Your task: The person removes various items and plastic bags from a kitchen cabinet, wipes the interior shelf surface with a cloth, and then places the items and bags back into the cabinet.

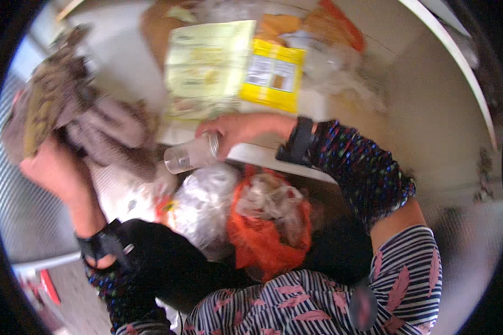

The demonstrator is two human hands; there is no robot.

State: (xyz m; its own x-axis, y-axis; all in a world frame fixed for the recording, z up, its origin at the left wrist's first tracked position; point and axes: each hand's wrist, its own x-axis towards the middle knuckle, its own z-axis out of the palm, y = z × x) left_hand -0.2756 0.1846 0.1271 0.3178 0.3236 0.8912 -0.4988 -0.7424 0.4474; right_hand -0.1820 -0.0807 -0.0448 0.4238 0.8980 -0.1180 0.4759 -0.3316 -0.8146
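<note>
My left hand (46, 155), at the left, grips a bunched grey-brown cloth (109, 125) with a yellowish patterned part; the cloth covers most of the fingers. In the middle, my right hand (218, 130) is closed around the threaded end of a clear, empty-looking jar (190, 154), which lies tilted with its base to the left. Beyond the right hand are a pale green printed sheet or packet (209, 67) and a yellow packet (273, 75) bearing writing. Motion blurs parts of the picture.
Below the jar are a clear plastic bag (207, 205) and a red plastic bag (268, 226) with crumpled clear plastic inside. More clear, orange and red wrappings (339, 29) lie at the top. A white edge (276, 161) runs under my right wrist, and a curved white rim (461, 54) bounds the right.
</note>
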